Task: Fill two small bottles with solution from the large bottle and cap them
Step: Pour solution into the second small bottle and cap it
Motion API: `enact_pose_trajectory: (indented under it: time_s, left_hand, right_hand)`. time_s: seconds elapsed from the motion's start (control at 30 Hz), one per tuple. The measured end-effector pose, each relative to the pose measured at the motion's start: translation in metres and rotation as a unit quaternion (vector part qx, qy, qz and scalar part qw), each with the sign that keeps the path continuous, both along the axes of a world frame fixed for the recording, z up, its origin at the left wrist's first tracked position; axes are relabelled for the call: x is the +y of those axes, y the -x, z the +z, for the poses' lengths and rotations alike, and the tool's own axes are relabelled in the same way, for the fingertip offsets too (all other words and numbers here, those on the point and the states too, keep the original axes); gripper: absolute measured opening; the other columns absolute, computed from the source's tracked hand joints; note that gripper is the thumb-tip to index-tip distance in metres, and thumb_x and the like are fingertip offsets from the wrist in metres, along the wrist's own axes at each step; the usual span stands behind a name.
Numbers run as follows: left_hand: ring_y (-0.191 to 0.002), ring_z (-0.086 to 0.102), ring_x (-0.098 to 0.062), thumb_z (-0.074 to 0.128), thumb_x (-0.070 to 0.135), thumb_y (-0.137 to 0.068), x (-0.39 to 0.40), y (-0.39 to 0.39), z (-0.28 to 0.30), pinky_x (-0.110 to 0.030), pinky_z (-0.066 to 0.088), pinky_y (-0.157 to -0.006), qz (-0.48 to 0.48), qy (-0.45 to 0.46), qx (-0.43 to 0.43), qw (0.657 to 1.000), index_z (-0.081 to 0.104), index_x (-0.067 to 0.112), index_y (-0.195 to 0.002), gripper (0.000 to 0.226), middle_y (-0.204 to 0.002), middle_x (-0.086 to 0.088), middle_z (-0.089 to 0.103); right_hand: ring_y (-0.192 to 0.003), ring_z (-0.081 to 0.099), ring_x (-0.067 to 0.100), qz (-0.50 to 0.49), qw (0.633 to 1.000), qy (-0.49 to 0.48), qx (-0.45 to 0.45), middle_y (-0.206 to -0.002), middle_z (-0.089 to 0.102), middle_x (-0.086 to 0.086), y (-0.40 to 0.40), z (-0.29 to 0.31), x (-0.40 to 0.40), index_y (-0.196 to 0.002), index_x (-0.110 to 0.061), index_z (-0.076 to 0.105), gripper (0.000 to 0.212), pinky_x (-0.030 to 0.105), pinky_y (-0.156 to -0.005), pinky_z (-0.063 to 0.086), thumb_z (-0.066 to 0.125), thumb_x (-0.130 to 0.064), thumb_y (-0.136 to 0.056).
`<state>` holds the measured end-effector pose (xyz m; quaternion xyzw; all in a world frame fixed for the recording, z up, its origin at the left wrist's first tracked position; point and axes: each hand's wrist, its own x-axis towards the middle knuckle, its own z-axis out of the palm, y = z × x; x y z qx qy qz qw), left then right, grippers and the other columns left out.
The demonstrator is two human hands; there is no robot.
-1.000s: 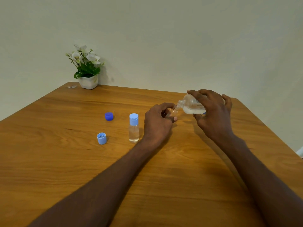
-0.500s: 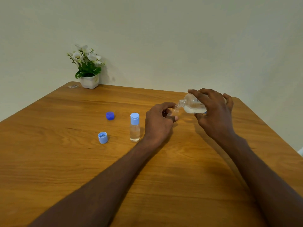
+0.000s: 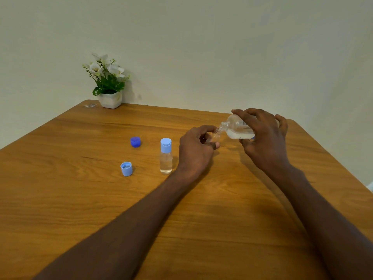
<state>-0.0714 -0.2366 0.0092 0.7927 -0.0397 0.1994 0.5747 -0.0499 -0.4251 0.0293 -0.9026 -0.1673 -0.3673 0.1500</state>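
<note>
On the bench (image 3: 80,199), the left hand (image 3: 194,150) curls round the light, tippable small bottle (image 3: 214,137) low on its body, while beyond it the right hand (image 3: 262,138) wraps the slick large bottle (image 3: 237,129), tilted neck-down to the small mouth.

From my headset view I see two bare forearms reaching in from the lower edge, over the wooden table (image 3: 80,199) with its orange-brown grain. Neither arm carries a sleeve, cuff, watch, bracelet or strap anywhere along its visible length. My bare left hand (image 3: 194,152) wears no glove and no ring that I can make out. My bare right hand (image 3: 264,142) is equally uncovered, its fingers (image 3: 281,123) plain, nails short as far as I can tell.
</note>
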Motion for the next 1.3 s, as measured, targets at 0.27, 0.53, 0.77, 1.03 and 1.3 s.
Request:
enact_pose_trajectory:
  time_s: [0.27, 0.53, 0.77, 1.03, 1.3]
  left_hand:
    - [-0.101, 0.064, -0.006, 0.082, 0.013, -0.085, -0.0009, -0.0003, 0.0, -0.023, 0.055, -0.086, 0.001, -0.001, -0.002, 1.0, 0.071, 0.025, -0.13, 0.048, -0.112, 0.009, 0.069]
    - [-0.1, 0.064, -0.006, 0.082, 0.014, -0.085, -0.0003, 0.0002, -0.0004, -0.027, 0.057, -0.088, 0.0, -0.003, -0.004, 1.0, 0.071, 0.026, -0.129, 0.047, -0.108, 0.012, 0.068]
    - [-0.1, 0.064, -0.006, 0.082, 0.013, -0.085, 0.0, 0.0005, -0.0007, -0.024, 0.055, -0.088, -0.002, -0.003, -0.008, 1.0, 0.071, 0.025, -0.129, 0.047, -0.108, 0.011, 0.068]
    - [-0.101, 0.063, -0.006, 0.08, 0.013, -0.086, -0.0008, 0.0011, -0.0004, -0.017, 0.052, -0.083, -0.003, -0.003, -0.004, 1.0, 0.071, 0.025, -0.13, 0.046, -0.114, 0.008, 0.07]
    - [-0.106, 0.063, -0.008, 0.08, 0.013, -0.087, -0.0016, 0.0019, 0.0008, -0.023, 0.054, -0.09, -0.001, -0.007, -0.004, 1.0, 0.07, 0.025, -0.131, 0.047, -0.12, 0.005, 0.071]
  right_hand:
    - [-0.135, 0.051, 0.025, 0.002, 1.0, 0.003, -0.001, -0.14, 0.06, 0.001, -0.0007, -0.0012, -0.0008, -0.149, -0.036, 0.053, 0.086, 0.059, -0.118, 0.021, 0.084, -0.006, -0.075]
    - [-0.136, 0.05, 0.026, 0.003, 1.0, 0.002, -0.001, -0.14, 0.059, 0.001, 0.0002, -0.0008, -0.0009, -0.149, -0.036, 0.053, 0.086, 0.059, -0.118, 0.021, 0.084, -0.006, -0.075]
    - [-0.134, 0.052, 0.025, 0.001, 1.0, 0.005, -0.008, -0.138, 0.06, 0.0, -0.0003, -0.001, -0.0003, -0.147, -0.037, 0.053, 0.086, 0.058, -0.117, 0.021, 0.084, -0.005, -0.074]
    - [-0.135, 0.052, 0.026, 0.0, 1.0, 0.006, -0.006, -0.139, 0.06, 0.001, -0.0005, -0.001, -0.0003, -0.147, -0.037, 0.053, 0.085, 0.057, -0.117, 0.022, 0.085, -0.006, -0.075]
    - [-0.136, 0.05, 0.025, 0.003, 1.0, 0.009, -0.002, -0.14, 0.059, 0.0, 0.0002, -0.0006, 0.0005, -0.148, -0.037, 0.052, 0.085, 0.057, -0.117, 0.021, 0.085, -0.007, -0.075]
